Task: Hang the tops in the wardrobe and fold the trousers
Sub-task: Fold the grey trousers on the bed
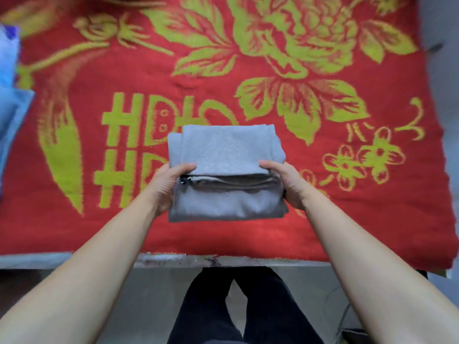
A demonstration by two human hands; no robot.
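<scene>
Toward the near edge of the tabletop [173, 260], over a red flowered blanket [323, 219]: folded grey trousers [226, 150], gripped at the left end by the left hand [165, 187], at the right end by the right hand [288, 184], thumbs on top, fingers closed underneath. Farther, at the left edge, blue cloth [10, 100].

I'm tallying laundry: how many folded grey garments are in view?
1: the folded grey garment, gripped by left hand and right hand over the red blanket; more may be offscreen.
</scene>
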